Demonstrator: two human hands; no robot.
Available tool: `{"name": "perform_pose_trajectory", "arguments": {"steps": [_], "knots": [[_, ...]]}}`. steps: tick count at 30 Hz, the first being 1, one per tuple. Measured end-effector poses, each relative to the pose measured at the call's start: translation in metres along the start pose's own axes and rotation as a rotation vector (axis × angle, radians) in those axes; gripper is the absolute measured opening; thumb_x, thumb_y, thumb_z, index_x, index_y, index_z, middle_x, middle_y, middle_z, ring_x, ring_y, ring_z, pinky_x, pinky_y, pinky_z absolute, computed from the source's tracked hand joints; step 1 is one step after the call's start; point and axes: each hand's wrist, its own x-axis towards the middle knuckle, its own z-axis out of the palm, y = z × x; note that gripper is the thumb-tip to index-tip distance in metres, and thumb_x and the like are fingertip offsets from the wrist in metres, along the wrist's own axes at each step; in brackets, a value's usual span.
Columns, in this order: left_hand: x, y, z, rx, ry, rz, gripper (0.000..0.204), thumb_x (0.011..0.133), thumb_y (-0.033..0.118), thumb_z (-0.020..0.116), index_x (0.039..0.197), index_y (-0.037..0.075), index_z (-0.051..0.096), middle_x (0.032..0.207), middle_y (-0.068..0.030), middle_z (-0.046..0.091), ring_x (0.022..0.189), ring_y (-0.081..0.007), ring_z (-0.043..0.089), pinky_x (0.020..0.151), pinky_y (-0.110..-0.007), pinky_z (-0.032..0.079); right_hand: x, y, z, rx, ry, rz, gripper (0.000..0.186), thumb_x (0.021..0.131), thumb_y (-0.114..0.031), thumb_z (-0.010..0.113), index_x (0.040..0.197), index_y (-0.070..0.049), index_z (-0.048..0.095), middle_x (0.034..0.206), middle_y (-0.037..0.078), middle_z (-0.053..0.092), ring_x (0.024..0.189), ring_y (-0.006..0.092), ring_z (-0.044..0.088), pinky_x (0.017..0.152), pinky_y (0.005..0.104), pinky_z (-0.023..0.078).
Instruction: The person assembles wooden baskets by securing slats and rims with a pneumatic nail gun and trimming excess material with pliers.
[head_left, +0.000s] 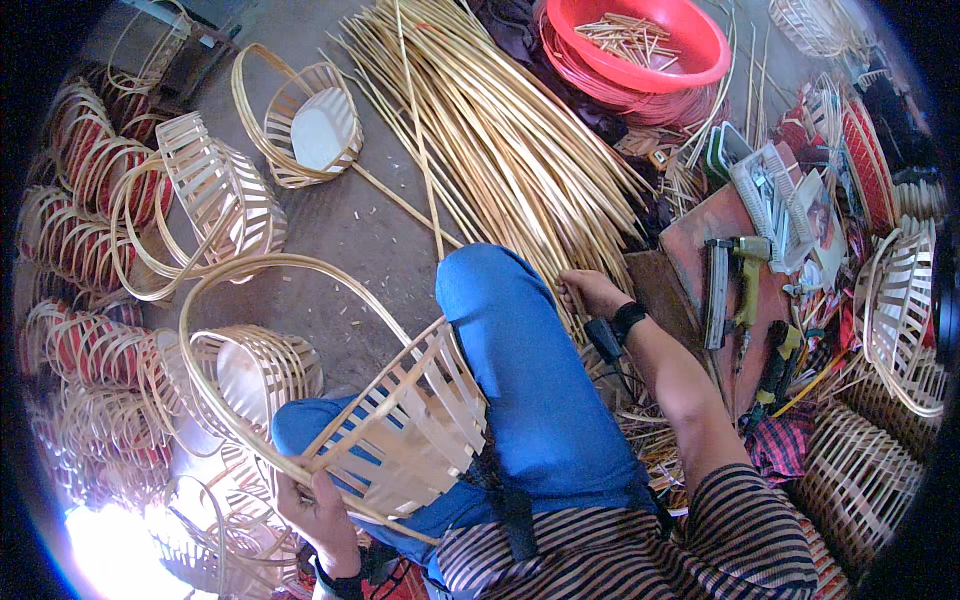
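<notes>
A woven wood-strip basket [410,450] with a tall hoop handle lies tilted across my lap, against my blue-trousered legs. My left hand [318,508] is closed on its rim, where the handle meets it at the lower left. Beyond my raised knee, my right hand [595,294] reaches to the near end of a big pile of thin canes [500,130]. Its fingers are curled around a cane there, though the fingertips are partly hidden. Both wrists wear dark bands.
Finished baskets [310,130] stand ahead and left, beside stacks of hooped baskets [90,240]. A red basin [640,80] with short sticks sits far right. A nail gun [740,280], a drill [775,375] and a white plastic tray [772,205] lie at the right on a board.
</notes>
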Motion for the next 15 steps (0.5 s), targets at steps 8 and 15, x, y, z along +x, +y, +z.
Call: {"name": "perform_pose_trajectory", "arguments": {"steps": [8,15], "knots": [[0.007,-0.013,0.002,0.069,-0.051,0.109,0.02,0.077,0.017,0.045,0.087,0.0,0.047,0.065,-0.0011,0.038,0.061,-0.0095,0.036,0.059,-0.023,0.032,-0.023,-0.012,-0.002,-0.054,-0.046,-0.053,0.015,0.079,-0.014,0.049,0.078,0.002,0.048,0.066,0.009,0.054,0.053,0.0169,0.053,0.047,0.0288,0.045],[0.004,0.009,0.014,-0.095,0.082,0.0,0.066,0.063,0.005,0.046,0.124,0.001,0.022,0.078,-0.0044,0.041,0.071,-0.0128,0.04,0.068,-0.023,0.033,-0.03,-0.007,-0.018,-0.221,0.021,-0.053,0.014,0.079,-0.013,0.049,0.079,0.001,0.047,0.068,0.009,0.054,0.054,0.0161,0.053,0.048,0.0283,0.045]]}}
